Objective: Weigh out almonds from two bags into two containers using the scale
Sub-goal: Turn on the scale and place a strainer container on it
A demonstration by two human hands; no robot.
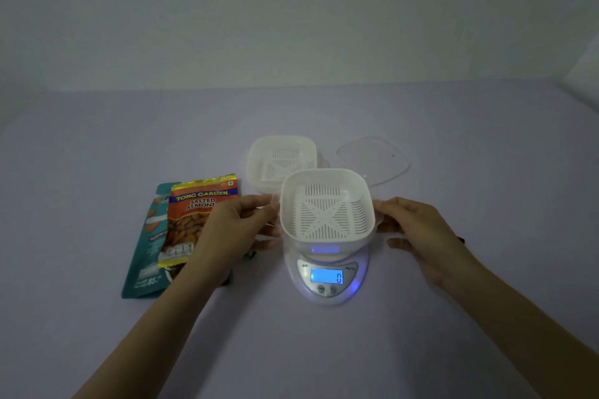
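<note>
Centre frame, a white container (327, 204) sits on the scale (327, 282), left hand (240, 223) and right hand (418, 230) pinching its side rims. Two almond bags (189, 223) lie at left; a second container (280, 159) stands behind.

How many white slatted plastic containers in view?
2. One white slatted plastic container sits on the white digital scale, between the left hand and right hand; the second container stands on the lilac table behind it, to the left. None looks hidden.
</note>
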